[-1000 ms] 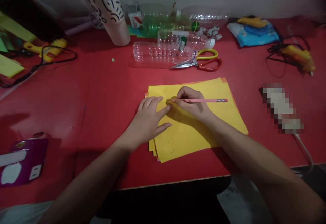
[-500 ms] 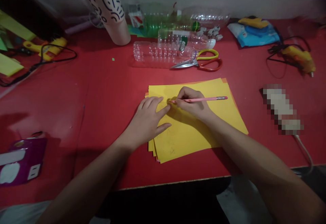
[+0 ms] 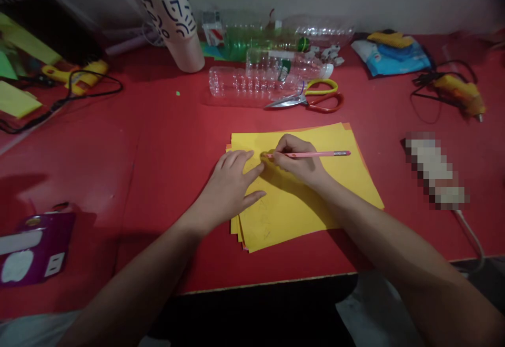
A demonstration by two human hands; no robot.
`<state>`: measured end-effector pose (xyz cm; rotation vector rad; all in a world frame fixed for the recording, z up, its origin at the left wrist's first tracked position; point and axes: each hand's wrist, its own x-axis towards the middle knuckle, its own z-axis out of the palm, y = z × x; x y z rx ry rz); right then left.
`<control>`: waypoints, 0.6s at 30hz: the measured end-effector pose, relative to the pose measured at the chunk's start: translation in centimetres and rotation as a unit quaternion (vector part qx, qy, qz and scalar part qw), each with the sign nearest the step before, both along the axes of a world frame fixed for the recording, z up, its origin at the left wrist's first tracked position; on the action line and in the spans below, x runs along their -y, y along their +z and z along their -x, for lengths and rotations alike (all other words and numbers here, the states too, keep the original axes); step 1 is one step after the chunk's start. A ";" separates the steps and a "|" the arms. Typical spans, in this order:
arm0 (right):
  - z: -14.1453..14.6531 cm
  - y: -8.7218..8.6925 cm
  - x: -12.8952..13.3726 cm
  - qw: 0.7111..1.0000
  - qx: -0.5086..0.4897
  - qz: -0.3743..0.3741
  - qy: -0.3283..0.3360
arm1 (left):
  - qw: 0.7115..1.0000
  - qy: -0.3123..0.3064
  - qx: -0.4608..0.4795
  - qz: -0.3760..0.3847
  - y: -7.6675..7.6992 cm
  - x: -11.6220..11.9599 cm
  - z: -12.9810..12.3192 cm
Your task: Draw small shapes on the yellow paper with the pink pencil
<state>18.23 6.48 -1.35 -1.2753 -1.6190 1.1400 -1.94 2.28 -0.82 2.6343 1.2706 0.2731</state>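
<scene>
A stack of yellow paper (image 3: 303, 205) lies on the red table, its sheets slightly fanned, with orange edges showing beneath. My left hand (image 3: 232, 181) rests with fingers spread on the left part of the top sheet. In my right hand (image 3: 298, 160) is a pink pencil (image 3: 321, 154), gripped near its point, with the eraser end toward the right. The pencil tip meets the paper close to my left fingers, beside a small round mark partly hidden by the right hand. Faint pencil marks (image 3: 267, 234) run down the sheet's left side.
Scissors (image 3: 303, 99) and clear plastic bottles (image 3: 252, 82) lie beyond the paper. A white tumbler (image 3: 185, 47) stands at back left. Yellow glue guns (image 3: 461, 94) with black cords lie on both sides. A pixelated object (image 3: 436, 170) is right; a purple case (image 3: 43, 247) is left.
The whole view has shifted very slightly. Both hands and the pencil keep almost the same place on the paper.
</scene>
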 end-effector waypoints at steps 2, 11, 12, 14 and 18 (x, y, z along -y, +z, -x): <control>0.0 0.1 0.0 1.000 -0.001 0.003 -0.002 | 1.000 -0.001 0.002 0.000 0.0 0.0 0.0; 0.1 0.1 0.2 1.000 0.000 0.011 -0.020 | 1.000 -0.001 -0.008 -0.020 -0.1 0.0 0.1; 0.1 0.1 0.2 1.000 0.001 0.013 -0.021 | 1.000 0.000 -0.009 -0.023 -0.1 0.0 0.1; 0.1 0.1 0.2 1.000 0.003 0.016 -0.023 | 1.000 -0.001 -0.009 -0.026 -0.1 0.1 0.1; 0.1 0.1 0.2 0.999 -0.002 0.018 -0.027 | 1.000 -0.006 -0.006 -0.022 0.0 0.0 0.1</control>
